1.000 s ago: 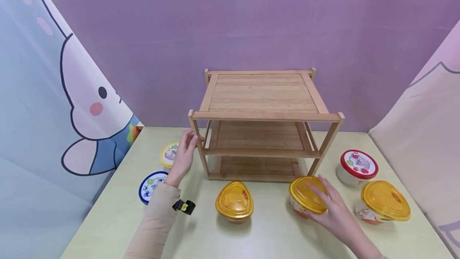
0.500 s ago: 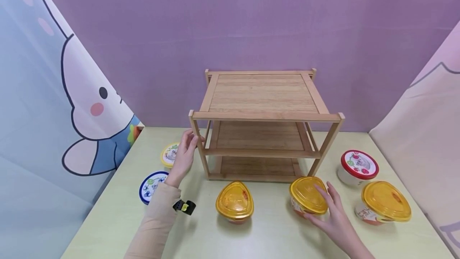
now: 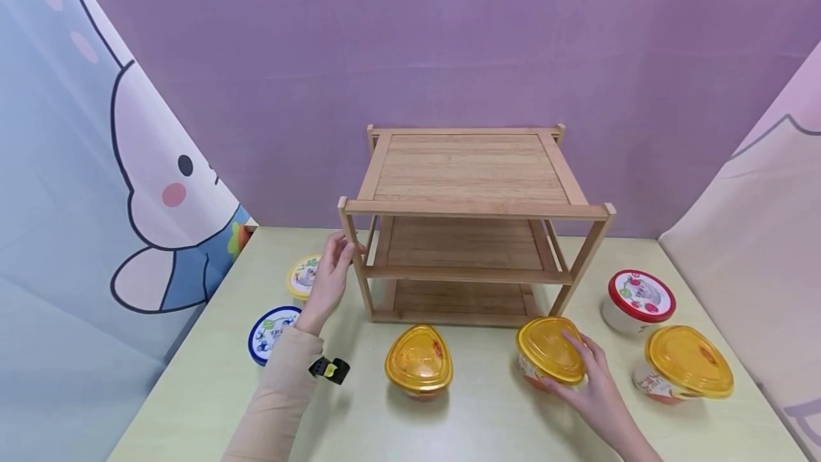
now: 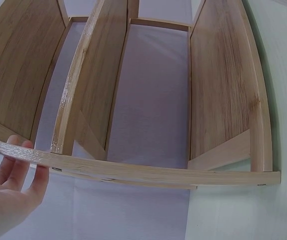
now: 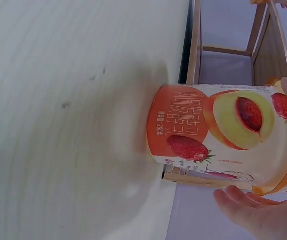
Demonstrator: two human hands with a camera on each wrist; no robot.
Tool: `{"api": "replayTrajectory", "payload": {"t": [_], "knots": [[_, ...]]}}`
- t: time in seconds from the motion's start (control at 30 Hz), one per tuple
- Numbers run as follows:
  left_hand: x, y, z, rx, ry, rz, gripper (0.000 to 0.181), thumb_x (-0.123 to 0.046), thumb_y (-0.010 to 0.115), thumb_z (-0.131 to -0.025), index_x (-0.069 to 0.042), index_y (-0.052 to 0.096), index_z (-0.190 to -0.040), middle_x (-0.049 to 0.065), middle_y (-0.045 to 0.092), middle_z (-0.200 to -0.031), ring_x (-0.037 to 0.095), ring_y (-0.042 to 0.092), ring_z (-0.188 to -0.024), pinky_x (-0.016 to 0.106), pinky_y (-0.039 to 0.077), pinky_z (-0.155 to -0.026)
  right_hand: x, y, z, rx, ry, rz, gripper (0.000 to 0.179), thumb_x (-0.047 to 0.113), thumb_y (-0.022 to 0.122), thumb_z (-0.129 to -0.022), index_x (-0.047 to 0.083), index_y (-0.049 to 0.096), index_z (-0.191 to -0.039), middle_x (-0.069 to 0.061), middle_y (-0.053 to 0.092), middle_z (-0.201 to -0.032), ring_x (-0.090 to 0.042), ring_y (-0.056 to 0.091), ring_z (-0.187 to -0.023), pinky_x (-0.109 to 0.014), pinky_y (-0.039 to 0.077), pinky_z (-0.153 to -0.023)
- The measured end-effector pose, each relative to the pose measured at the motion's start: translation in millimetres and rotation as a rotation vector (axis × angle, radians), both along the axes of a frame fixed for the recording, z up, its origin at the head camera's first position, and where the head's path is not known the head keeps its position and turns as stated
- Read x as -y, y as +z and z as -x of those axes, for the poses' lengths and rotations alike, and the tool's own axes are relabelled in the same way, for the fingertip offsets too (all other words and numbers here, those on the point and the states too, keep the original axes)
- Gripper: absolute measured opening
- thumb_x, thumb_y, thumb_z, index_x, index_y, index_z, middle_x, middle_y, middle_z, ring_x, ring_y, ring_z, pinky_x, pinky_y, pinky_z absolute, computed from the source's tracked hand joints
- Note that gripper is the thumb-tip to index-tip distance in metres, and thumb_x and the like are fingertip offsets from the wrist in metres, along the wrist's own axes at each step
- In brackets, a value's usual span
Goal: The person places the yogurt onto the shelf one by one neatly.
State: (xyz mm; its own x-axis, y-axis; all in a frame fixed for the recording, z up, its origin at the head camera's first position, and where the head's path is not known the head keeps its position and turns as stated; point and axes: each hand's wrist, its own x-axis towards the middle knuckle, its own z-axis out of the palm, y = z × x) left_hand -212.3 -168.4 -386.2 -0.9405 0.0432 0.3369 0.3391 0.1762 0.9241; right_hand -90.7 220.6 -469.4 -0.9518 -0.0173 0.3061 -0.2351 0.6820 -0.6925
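In the head view, my left hand (image 3: 328, 282) grips the left front post of a wooden shelf rack (image 3: 474, 166); the left wrist view shows curled fingers (image 4: 21, 172) about the post. At the rack's right front corner, my right hand (image 3: 596, 391) holds a yogurt tub with a yellow lid (image 3: 551, 349), thumb on its near side and fingers at its right. The right wrist view shows this tub's (image 5: 223, 127) peach and strawberry print, its base close to the table. I cannot tell whether the base touches the table.
Another yellow-lidded tub (image 3: 419, 362) stands before the rack, and one more yellow-lidded tub (image 3: 686, 362) at the right beside a red-lidded tub (image 3: 641, 296). Left of the rack are a yellow-rimmed tub (image 3: 301, 275) and a blue-rimmed tub (image 3: 269, 334), partly covered by the left arm.
My right fingers first lifted off the lid towards the right, then came back against the tub's right side. The left hand, rack and tubs have kept their places.
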Motion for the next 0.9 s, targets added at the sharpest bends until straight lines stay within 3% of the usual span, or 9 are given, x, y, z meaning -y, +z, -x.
{"api": "replayTrajectory", "payload": {"t": [0.2,0.6,0.73,0.83,0.9], "knots": [[-0.5,1.5,0.3,0.001,-0.017,-0.045,0.036,-0.022,0.035,-0.097,0.003,0.033,-0.123,0.029,0.047,-0.106,0.034,0.046,-0.105,0.043,0.033,-0.096,0,-0.3,2.0,0.046,0.005,0.043,0.071,0.011,0.077,-0.065,0.000,0.040,-0.125,-0.029,0.036,-0.119,-0.045,0.038,-0.108,-0.061,0.036,-0.082],[-1.2,1.5,2.0,0.008,-0.016,-0.079,0.032,-0.016,0.034,-0.096,0.005,0.034,-0.121,0.029,0.047,-0.104,0.035,0.047,-0.103,0.036,0.036,-0.093,0,0.9,3.7,0.023,0.016,0.108,0.066,0.010,0.079,-0.063,0.000,0.046,-0.119,-0.022,0.043,-0.114,-0.038,0.042,-0.105,-0.059,0.040,-0.077],[-1.1,2.3,1.1,0.014,-0.021,-0.079,0.034,-0.017,0.034,-0.096,0.004,0.034,-0.122,0.029,0.047,-0.105,0.036,0.046,-0.104,0.039,0.034,-0.095,2,3.6,4.6,-0.036,0.029,0.098,0.066,0.007,0.080,-0.061,0.001,0.048,-0.118,-0.019,0.046,-0.112,-0.012,0.043,-0.104,-0.056,0.043,-0.076],[-0.8,2.3,0.8,0.023,-0.019,-0.065,0.034,-0.020,0.034,-0.097,0.002,0.034,-0.123,0.029,0.048,-0.106,0.034,0.046,-0.105,0.041,0.033,-0.096,4,9.4,5.5,-0.075,0.045,0.080,0.066,0.006,0.080,-0.060,0.001,0.048,-0.117,-0.017,0.047,-0.110,0.010,0.034,-0.101,-0.054,0.044,-0.075],[-0.5,1.9,0.8,0.028,-0.017,-0.057,0.035,-0.021,0.034,-0.097,0.001,0.034,-0.123,0.028,0.048,-0.106,0.034,0.046,-0.106,0.042,0.033,-0.097,5,15.0,6.2,-0.091,0.058,0.070,0.066,0.006,0.080,-0.059,0.000,0.048,-0.117,-0.016,0.047,-0.109,0.015,0.030,-0.100,-0.053,0.044,-0.075]]}}
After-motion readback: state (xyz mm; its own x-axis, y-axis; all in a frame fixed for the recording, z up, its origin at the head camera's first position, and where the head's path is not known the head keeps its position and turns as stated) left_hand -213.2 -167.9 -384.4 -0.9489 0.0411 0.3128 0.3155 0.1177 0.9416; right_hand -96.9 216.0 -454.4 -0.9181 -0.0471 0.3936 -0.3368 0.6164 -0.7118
